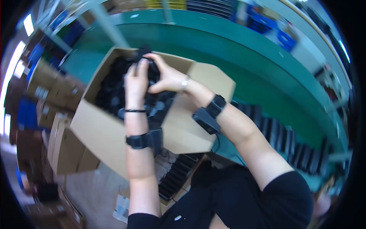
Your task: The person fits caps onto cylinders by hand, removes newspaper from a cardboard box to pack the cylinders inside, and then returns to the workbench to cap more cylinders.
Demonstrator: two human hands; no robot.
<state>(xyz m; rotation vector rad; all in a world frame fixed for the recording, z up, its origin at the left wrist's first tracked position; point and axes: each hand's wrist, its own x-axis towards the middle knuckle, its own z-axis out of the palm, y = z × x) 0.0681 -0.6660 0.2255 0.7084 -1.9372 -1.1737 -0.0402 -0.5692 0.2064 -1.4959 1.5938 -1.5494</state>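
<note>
An open cardboard box (pixel 100 124) stands in front of me, filled with a jumble of small black items (pixel 114 78). My left hand (pixel 136 83) and my right hand (pixel 169 77) are together over its far part. Between them is a black piece (pixel 153 71), with the fingers of both hands curled around it. Its exact kind is blurred and partly hidden by my fingers. Both forearms carry black strapped devices.
Rows of black blocky units (pixel 280 133) stand on the green surface at right. More black units (pixel 177 173) lie below the box. Cardboard cartons (pixel 57 87) are stacked at left. Blue bins (pixel 263 23) sit at the far right.
</note>
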